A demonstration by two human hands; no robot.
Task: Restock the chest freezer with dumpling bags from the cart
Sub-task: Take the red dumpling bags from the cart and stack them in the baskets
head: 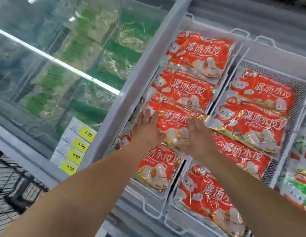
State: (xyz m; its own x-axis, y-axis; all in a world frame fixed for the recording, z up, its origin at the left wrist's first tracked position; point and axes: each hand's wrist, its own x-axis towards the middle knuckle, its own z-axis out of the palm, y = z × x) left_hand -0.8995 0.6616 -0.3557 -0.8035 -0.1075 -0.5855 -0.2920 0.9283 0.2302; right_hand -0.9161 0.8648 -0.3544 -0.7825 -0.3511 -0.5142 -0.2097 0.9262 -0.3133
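I count eight red dumpling bags in the freezer. Four yellow price tags too. Two hands.

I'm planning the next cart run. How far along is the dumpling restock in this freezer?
Done: red dumpling bags already fill the wire baskets in both open columns. In hand: the left hand and right hand press flat on one bag in the left column, settling it. Left: the cart is barely visible, so remaining stock cannot be judged.
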